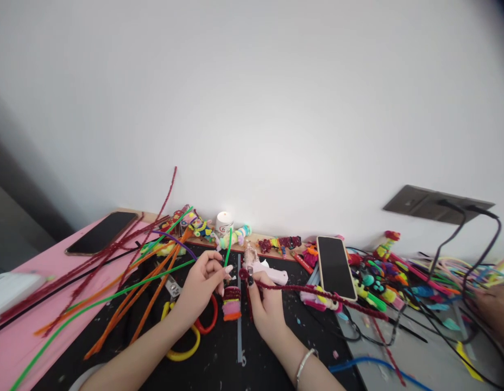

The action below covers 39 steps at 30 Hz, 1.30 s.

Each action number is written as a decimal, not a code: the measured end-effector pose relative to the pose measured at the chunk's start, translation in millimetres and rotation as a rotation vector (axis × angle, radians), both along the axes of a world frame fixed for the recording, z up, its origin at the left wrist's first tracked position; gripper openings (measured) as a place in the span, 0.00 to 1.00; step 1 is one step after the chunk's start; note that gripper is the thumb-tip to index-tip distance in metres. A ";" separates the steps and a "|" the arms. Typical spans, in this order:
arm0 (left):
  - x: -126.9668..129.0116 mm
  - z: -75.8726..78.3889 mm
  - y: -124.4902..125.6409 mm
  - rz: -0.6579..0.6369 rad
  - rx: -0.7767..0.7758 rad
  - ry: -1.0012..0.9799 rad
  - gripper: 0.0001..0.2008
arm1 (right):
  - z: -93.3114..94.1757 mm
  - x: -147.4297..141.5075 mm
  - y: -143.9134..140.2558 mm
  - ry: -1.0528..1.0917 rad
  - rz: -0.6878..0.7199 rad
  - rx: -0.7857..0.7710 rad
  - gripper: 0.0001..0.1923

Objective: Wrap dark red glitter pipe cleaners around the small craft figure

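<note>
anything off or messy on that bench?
Yes. Loose pipe cleaners sprawl across the black mat, some overhanging its left edge. Small offcuts litter the mat. A phone lies on clutter, tilted. The right hand pinches a dark red pipe cleaner.

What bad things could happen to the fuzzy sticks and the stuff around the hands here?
1. The lit white candle stands beside loose fuzzy sticks; one could perhaps catch fire.
2. The long dark red fuzzy stick in the right hand trails under the black phone leaning on the clutter; a tug might drag it.
3. The left hand pinches a green fuzzy stick near the pink glue gun, which may be hot.
</note>
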State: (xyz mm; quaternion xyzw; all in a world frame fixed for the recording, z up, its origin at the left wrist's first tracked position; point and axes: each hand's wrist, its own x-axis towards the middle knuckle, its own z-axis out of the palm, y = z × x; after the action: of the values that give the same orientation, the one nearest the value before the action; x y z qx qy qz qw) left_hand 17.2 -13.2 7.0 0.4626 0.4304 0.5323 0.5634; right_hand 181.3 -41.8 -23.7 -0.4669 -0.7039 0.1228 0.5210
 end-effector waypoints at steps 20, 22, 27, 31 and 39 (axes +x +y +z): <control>-5.6 -8.3 3.9 -0.007 0.005 0.089 0.14 | -1.0 0.6 -0.7 0.004 0.004 -0.054 0.12; -5.9 -8.6 3.2 0.003 0.007 0.110 0.14 | -1.0 0.6 -0.6 0.017 0.011 -0.059 0.12; -5.9 -10.0 2.9 0.009 -0.009 0.125 0.16 | -0.7 0.5 -1.4 0.037 0.034 -0.053 0.12; -6.1 -10.9 3.6 0.004 -0.013 0.119 0.17 | -1.3 1.0 -1.5 0.027 0.018 -0.047 0.12; -3.0 -5.8 2.6 0.034 0.008 0.007 0.13 | -0.5 1.0 -0.8 0.016 0.023 -0.054 0.12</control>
State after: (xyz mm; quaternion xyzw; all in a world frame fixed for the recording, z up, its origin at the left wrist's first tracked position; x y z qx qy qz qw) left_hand 14.2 -10.6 1.2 0.4591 0.4381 0.5419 0.5510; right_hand 182.2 -42.7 -24.2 -0.4715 -0.7016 0.1515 0.5123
